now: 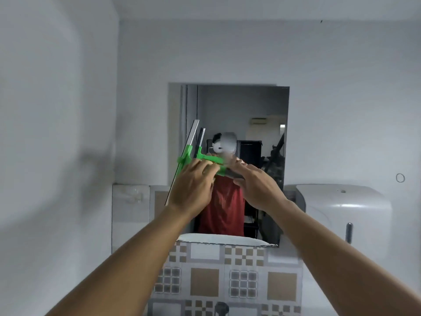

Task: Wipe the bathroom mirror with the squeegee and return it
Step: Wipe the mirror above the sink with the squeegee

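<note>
Before a wall-mounted bathroom mirror [241, 110], a person raises both bare arms and holds a green squeegee [190, 156] up near the glass at its left edge. Its long blade runs steeply, top end leaning right, with the pale strip of the blade rising above the green head and the lower end dropping below the left hand [190, 185]. That hand is curled around the green handle just behind the head, fingers wrapped over the top. Close beside it, the right hand [257, 185] closes over the handle's darker rear end, fingers folded down on it; how tightly it grips is hard to judge in the motion blur. Whether the blade actually touches the glass cannot be told from this angle. Reflected in the mirror are the squeegee's green head and a red shirt. A white wall dispenser [344, 213] hangs to the right of the mirror, and patterned brown-and-grey tiles [227, 277] cover the surface below the glass.
</note>
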A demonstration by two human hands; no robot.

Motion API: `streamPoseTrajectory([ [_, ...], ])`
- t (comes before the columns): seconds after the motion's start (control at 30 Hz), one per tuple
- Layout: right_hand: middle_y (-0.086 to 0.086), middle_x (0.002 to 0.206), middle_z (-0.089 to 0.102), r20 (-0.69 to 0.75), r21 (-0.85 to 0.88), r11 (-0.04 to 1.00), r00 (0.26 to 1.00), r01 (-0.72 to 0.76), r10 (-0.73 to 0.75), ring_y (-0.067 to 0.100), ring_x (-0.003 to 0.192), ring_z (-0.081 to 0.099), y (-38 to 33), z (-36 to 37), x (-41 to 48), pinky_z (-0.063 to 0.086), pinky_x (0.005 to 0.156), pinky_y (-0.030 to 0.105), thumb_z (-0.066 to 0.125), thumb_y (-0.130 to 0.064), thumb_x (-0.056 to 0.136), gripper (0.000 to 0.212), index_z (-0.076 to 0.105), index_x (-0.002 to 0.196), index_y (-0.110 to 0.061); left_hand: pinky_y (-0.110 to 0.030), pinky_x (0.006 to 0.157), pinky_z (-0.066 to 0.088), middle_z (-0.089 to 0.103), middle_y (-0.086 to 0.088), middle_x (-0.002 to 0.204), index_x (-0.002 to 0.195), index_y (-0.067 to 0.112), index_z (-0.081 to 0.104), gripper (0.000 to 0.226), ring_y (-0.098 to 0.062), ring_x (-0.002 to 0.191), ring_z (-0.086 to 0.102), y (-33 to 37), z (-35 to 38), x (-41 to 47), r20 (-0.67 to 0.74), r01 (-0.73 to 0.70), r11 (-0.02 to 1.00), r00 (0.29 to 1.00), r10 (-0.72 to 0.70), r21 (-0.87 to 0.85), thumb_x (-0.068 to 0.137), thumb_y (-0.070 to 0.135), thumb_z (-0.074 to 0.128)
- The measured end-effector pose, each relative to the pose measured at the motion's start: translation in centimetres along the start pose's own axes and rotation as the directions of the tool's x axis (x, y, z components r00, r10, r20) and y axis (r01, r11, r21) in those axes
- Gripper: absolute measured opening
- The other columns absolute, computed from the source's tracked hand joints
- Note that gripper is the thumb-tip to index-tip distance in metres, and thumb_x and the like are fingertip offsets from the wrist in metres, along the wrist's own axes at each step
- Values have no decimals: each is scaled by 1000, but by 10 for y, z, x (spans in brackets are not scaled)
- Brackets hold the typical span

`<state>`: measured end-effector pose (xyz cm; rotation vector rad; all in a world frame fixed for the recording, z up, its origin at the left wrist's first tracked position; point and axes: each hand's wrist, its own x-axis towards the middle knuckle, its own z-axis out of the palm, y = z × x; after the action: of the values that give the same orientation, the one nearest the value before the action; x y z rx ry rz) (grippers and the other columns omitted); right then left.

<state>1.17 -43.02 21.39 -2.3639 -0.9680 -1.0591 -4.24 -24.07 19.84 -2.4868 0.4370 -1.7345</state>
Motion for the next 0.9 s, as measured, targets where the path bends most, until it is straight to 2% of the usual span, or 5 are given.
streamPoseTrajectory([
  [0.13, 4, 107, 62, -20, -69, 998, 1000, -12, 11, 19, 76, 59, 4, 2, 43, 58, 67, 47, 50, -23, 102, 41, 41, 138, -41, -29, 74, 57, 71, -6, 107, 110, 13, 67, 19, -22, 94, 69, -16, 50, -48, 96, 19, 997, 995, -11, -75, 93, 14, 60],
  [0.23, 3, 102, 59, -45, -106, 994, 999, -24, 19, 19, 74, 60, 11, 3, 75, 59, 66, 44, 48, -22, 103, 46, 37, 140, -47, -33, 92, 58, 62, -4, 134, 134, 16, 58, 39, -22, 116, 64, -39, 85, -59, 279, 175, 982, 949, -147, -77, 95, 24, 58],
  [0.37, 4, 100, 56, -73, -118, 993, 997, -12, 3, 16, 71, 59, 22, 12, 112, 61, 66, 41, 47, -22, 103, 51, 33, 143, -52, -36, 121, 30, 12, -7, 169, 161, 23, 18, 84, -26, 154, 20, -60, 124, -43, 367, 163, 986, 919, -146, -15, 92, 25, 66],
  [0.5, 7, 104, 56, -78, -129, 991, 997, 20, -30, 22, 82, 60, 29, 18, 143, 61, 72, 44, 49, -20, 103, 55, 32, 144, -52, -45, 128, 9, -23, -13, 167, 161, 32, -8, 101, -29, 155, -13, -72, 149, -30, 399, 145, 987, 903, -161, 70, 92, 26, 66],
  [0.9, 6, 108, 47, 35, -403, 912, 997, 77, -69, 20, 95, 45, 27, 3, 193, 52, 86, 50, 51, -13, 100, 76, 14, 151, -56, -50, 128, 4, -23, -13, 167, 158, 35, -15, 104, -34, 155, -18, -86, 180, -33, 398, 124, 990, 907, -140, 64, 92, 18, 65],
])
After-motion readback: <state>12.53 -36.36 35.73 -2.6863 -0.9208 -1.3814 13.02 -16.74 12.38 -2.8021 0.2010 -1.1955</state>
